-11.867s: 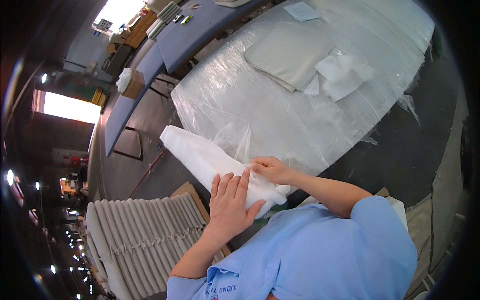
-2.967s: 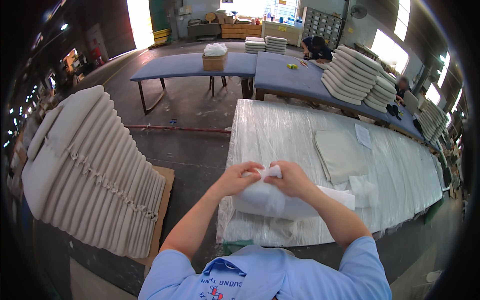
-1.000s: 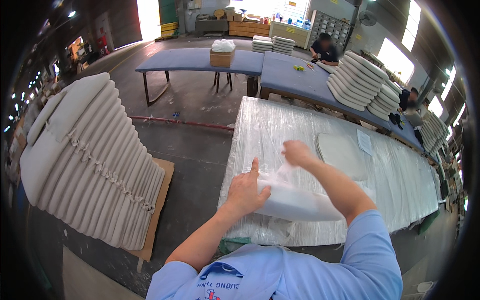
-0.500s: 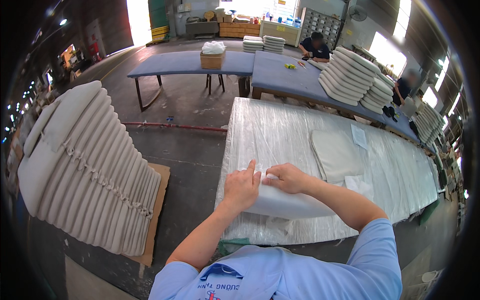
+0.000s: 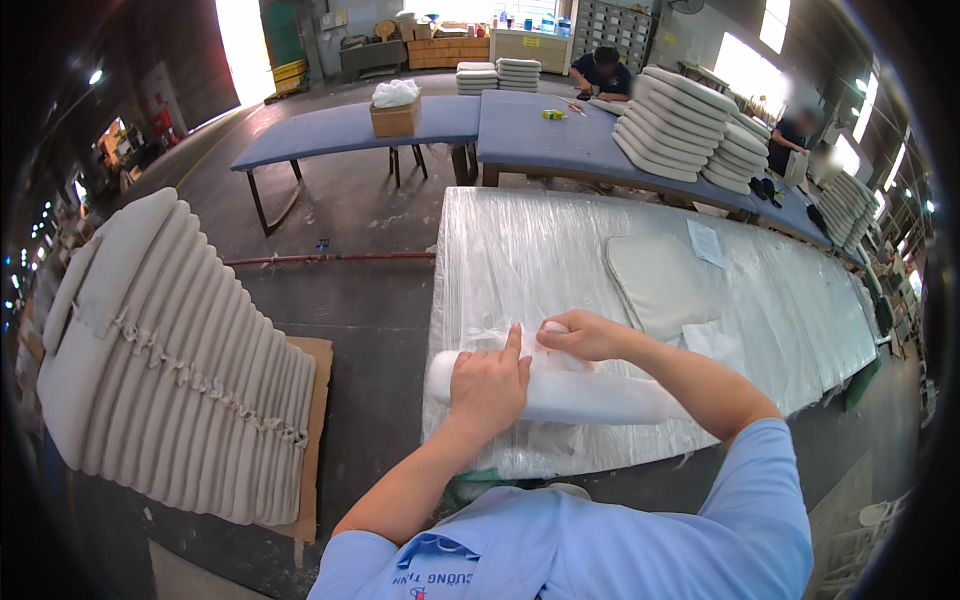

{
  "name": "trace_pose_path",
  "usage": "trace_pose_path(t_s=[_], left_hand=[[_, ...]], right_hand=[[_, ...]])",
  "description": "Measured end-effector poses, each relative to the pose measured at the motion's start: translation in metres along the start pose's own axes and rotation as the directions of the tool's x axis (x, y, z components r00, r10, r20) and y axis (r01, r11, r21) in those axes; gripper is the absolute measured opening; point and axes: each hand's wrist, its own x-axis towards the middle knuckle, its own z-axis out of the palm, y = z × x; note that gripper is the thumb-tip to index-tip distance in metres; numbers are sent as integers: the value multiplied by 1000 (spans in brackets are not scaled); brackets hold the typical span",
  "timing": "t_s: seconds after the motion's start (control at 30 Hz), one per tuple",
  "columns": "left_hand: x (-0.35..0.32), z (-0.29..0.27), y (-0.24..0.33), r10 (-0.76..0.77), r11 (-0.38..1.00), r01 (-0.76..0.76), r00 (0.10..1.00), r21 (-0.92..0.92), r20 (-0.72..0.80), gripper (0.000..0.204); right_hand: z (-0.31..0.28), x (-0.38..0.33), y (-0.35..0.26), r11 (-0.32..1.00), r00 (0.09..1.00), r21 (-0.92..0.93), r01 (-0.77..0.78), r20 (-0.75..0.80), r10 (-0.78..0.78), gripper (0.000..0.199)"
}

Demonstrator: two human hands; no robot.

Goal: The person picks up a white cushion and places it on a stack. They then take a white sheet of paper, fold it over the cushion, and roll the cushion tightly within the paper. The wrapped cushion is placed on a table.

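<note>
A long white cushion with a soft, rounded front lies across the plastic-covered work surface before me. My left hand rests over its left part, the index finger stretched away from me and the other fingers bent round the white material. Just to the right, my right hand is closed in a pinch on the cushion's white edge material. The far side of the cushion is partly hidden by both hands. Beyond my right forearm lies a flat off-white cushion cover.
A tall leaning stack of pale cushions stands on cardboard at the left. Blue-topped tables run across the back, bearing a carton and piled cushions. Two people work there. A paper sheet lies on the plastic.
My left hand has turned and moved slightly nearer me over the cushion, baring its left end. The right hand has shifted a little up and right, widening the gap between the hands.
</note>
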Motion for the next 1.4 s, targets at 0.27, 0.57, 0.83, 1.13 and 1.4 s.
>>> trace_pose_path(t_s=[0.27, 0.57, 0.83, 1.13, 1.4], left_hand=[[23, 2, 7, -7, 995, 13, 998, 97, -59, 51], [14, 32, 62, 46, 997, -37, 988, 64, -150, 53], [49, 23, 55, -1, 983, 13, 998, 183, -64, 58], [61, 64, 136, -211, 976, 215, 974, 43, -76, 56], [57, 47, 152, -49, 998, 50, 999, -36, 23, 46]], right_hand=[[10, -26, -5, 931, 970, -305, 199, -71, -231, 44], [14, 22, 75, 984, 987, -132, 116, 128, -100, 41], [-46, -30, 60, 897, 920, -208, 391, 128, -371, 54], [-18, 16, 130, 936, 925, 93, 338, 147, -349, 43], [-96, -53, 124, 922, 924, -59, 383, 11, -383, 48]])
